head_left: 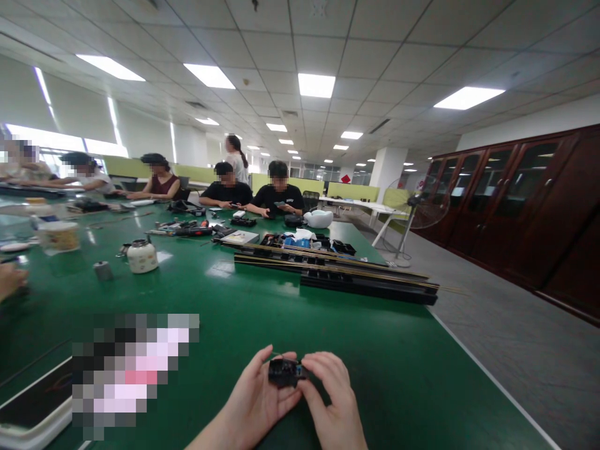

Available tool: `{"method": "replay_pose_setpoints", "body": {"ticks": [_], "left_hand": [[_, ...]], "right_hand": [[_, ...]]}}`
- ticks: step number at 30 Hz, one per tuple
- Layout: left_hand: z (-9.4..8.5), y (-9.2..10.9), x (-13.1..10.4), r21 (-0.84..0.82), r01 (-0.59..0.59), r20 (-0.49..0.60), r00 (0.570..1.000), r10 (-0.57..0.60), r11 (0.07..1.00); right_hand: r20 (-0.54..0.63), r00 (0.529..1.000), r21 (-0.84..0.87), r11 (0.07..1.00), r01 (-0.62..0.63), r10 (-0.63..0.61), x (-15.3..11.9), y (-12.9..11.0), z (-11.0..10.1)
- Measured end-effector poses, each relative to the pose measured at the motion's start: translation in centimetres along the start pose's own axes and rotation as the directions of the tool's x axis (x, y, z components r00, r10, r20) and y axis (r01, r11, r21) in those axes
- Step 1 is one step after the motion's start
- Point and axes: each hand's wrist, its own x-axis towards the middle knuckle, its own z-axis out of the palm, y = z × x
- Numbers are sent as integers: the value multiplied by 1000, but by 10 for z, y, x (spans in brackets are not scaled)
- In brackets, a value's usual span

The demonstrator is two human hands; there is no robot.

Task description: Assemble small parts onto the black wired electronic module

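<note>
A small black part with an open, hollowed face and a bit of blue at its right end is held between my two hands, above the green table. It looks like a plastic housing, but its exact kind is too small to tell. My left hand cradles it from the left and below, the fingers curled under it. At its right end, the thumb and fingertips of my right hand pinch the edge. A thin wire or strip shows near the left thumb.
Long black rails with thin brass-coloured rods lie across the green table. A white jar, a metal cylinder and tools stand or lie further left. Another person's hand is at the left edge. Several people sit beyond.
</note>
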Motion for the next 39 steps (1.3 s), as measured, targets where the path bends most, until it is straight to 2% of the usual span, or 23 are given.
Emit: {"method": "replay_pose_setpoints", "body": {"ticks": [4, 9, 14, 17, 20, 25, 31, 39], "left_hand": [[1, 0, 0, 2, 10, 8, 1000, -10, 1000], [1, -1, 0, 1, 18, 43, 999, -18, 1000], [3, -2, -1, -16, 14, 96, 995, -12, 1000], [2, -4, 1, -15, 6, 81, 997, -4, 1000], [1, -5, 2, 0, 10, 60, 998, -10, 1000], [0, -5, 2, -7, 40, 93, 995, -40, 999], [0, -4, 1, -3, 62, 122, 991, -61, 998], [3, -3, 0, 15, 58, 83, 995, -60, 998]], "right_hand": [[-17, 1000, -17, 1000, 7, -7, 0, 1, 0], [24, 1000, -53, 998, 18, -17, -1, 1, 0], [149, 988, -105, 994, -12, 28, -2, -2, 2], [244, 964, -154, 985, -72, 109, -2, -3, 3], [285, 947, -181, 978, -103, 152, -2, -3, 4], [293, 940, -153, 979, -136, 176, -1, -2, 4], [257, 953, -104, 985, -134, 157, -1, -2, 5], [288, 949, -97, 990, -105, 129, 2, -2, 5]]}}
